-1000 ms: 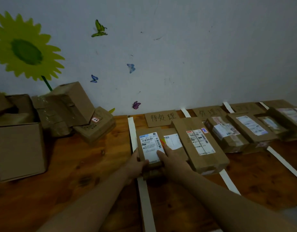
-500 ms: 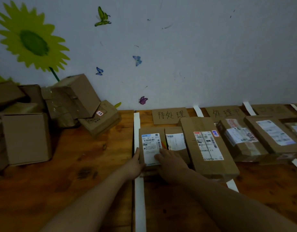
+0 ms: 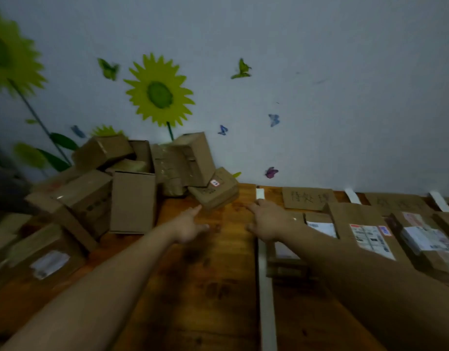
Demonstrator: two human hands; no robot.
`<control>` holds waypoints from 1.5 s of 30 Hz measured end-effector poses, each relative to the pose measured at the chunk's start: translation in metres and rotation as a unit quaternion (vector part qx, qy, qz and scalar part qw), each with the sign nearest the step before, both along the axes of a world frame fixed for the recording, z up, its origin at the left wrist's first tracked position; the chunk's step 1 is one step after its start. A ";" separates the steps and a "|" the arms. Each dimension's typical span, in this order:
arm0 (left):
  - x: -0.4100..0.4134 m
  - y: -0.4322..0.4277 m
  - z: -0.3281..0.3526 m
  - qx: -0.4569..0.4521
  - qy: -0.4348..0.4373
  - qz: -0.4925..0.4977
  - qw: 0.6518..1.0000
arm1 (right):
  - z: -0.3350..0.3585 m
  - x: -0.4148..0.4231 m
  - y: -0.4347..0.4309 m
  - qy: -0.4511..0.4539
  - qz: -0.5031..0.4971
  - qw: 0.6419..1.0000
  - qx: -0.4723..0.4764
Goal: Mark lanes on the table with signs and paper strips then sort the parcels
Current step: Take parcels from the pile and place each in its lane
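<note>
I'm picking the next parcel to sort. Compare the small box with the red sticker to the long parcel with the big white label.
The small box sits left of the paper strip, against the pile; the long parcel lies flat right of it. The small box carries a tiny red-edged sticker; the long parcel a large white label. Both are brown cardboard.

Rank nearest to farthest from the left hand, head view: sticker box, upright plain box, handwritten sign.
1. The sticker box, just beyond the left hand, by its fingertip.
2. The upright plain box, to that hand's left.
3. The handwritten sign, off to the right, past the right hand.
</note>
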State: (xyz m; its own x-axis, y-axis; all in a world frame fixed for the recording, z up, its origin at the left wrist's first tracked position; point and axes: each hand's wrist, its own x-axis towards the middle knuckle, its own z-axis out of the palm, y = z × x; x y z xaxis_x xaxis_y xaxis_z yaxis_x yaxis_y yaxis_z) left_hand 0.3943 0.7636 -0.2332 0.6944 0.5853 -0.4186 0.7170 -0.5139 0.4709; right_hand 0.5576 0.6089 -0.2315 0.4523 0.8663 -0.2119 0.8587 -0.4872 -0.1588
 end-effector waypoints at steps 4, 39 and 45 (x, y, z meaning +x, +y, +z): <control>-0.082 0.068 0.024 0.071 0.014 0.023 0.997 | 0.033 -0.058 0.068 0.009 0.012 0.999 0.034; -0.271 0.329 0.000 0.009 -0.186 0.215 0.959 | -0.010 -0.268 0.379 0.211 0.072 0.961 0.164; -0.261 0.318 0.020 -0.117 -0.287 0.202 0.929 | 0.040 -0.264 0.343 0.316 -0.078 0.875 0.358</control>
State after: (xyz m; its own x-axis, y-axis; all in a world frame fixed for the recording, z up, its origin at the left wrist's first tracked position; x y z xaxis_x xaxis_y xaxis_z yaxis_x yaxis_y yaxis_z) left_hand 0.1331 1.0814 -0.2131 0.5864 0.7861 -0.1954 0.4259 -0.0940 0.8999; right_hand 0.2937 0.9522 -0.1912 0.5657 0.8173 0.1096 0.4207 -0.1717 -0.8908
